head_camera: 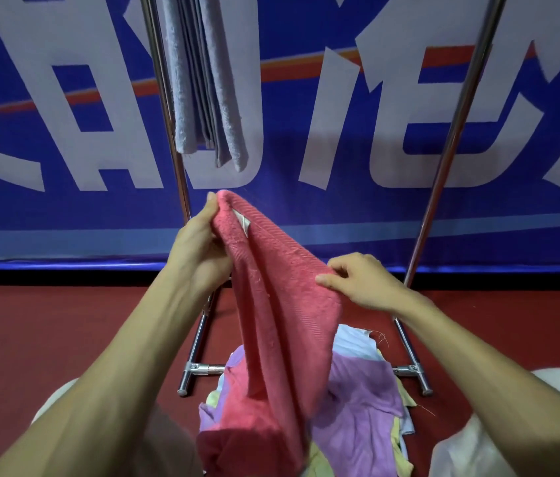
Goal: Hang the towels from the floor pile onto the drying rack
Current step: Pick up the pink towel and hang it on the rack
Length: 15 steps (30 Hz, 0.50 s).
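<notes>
The fingers (pixel 210 205) of the left hand (pixel 199 242) are clamped on the top corner of a pink towel (pixel 282 321), beside its small white label (pixel 242 220). The right hand (pixel 364 284) pinches the same ribbed edge lower down, fingers together on the cloth. The towel is coral-pink terry, held up taut between the hands. Its lower end trails into the floor pile (pixel 361 401) of lilac, yellow and white cloths between the feet of the drying rack (pixel 457 132), where grey towels (pixel 202 80) hang.
</notes>
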### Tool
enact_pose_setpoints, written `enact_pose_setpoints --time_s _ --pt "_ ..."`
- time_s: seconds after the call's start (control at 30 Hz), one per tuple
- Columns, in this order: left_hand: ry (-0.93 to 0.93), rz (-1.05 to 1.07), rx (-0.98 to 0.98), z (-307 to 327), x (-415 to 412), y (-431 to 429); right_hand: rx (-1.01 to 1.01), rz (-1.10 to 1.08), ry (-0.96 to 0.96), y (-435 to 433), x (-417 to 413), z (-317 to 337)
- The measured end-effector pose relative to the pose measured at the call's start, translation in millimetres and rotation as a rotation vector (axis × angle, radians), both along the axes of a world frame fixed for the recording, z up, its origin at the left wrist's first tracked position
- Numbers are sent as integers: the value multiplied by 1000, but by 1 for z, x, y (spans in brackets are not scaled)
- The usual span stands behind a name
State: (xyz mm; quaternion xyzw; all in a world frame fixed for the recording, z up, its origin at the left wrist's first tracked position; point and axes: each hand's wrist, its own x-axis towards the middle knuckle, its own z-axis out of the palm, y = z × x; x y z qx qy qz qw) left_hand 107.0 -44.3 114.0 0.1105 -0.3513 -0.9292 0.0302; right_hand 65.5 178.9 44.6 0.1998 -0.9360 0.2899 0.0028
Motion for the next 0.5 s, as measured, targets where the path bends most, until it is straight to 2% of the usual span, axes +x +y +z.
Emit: enact_pose_setpoints --time_s 0.17,0.33,0.4,0.5 --pt "19 77 69 -7 -12 -13 272 2 -91 13 -3 -14" --pt "-16 155 115 -13 -20 -19 330 1 -224 28 -1 -18" --pt "-58 206 61 -15 -22 -18 224 -25 -267 31 0 -12" --pt "-69 246 -98 -13 -18 -4 -219 -72 -368 33 6 4"
